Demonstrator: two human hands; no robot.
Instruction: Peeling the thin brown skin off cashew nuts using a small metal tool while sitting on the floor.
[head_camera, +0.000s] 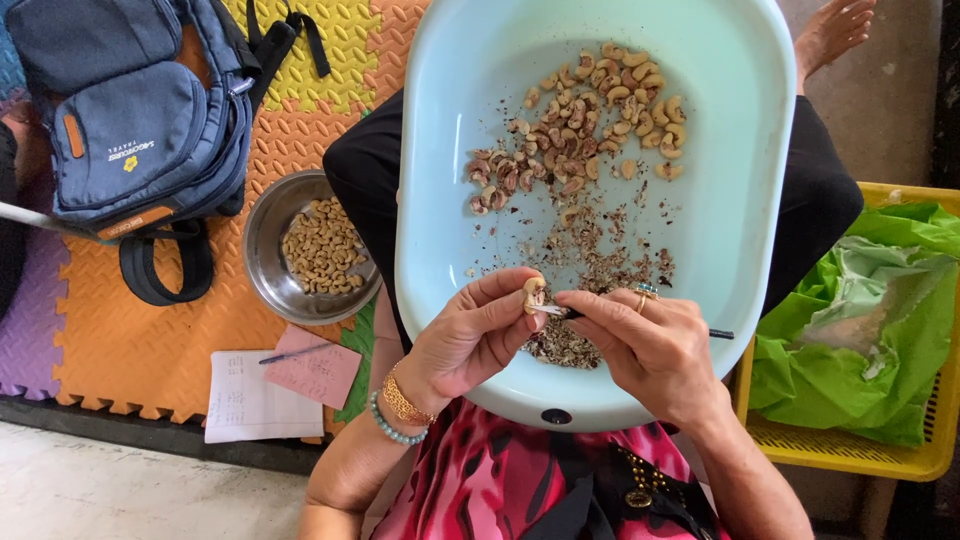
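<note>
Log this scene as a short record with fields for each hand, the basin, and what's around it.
Left hand: pinches a cashew nut
Right hand: holds a thin knife against the nut
Basin: light blue, on the lap; holds unpeeled cashews and skin scraps
Steel bowl: peeled cashews, on foam mat
Nearby: blue backpack, papers, yellow crate with green bag

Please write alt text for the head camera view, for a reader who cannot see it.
A left hand holds a pale cashew nut while the right hand puts a thin dark-handled blade to it, over a light blue oval plastic basin of cashews and peel scraps on the person's lap. Beside it, a round steel bowl of peeled cashews sits on orange foam mats.
</note>
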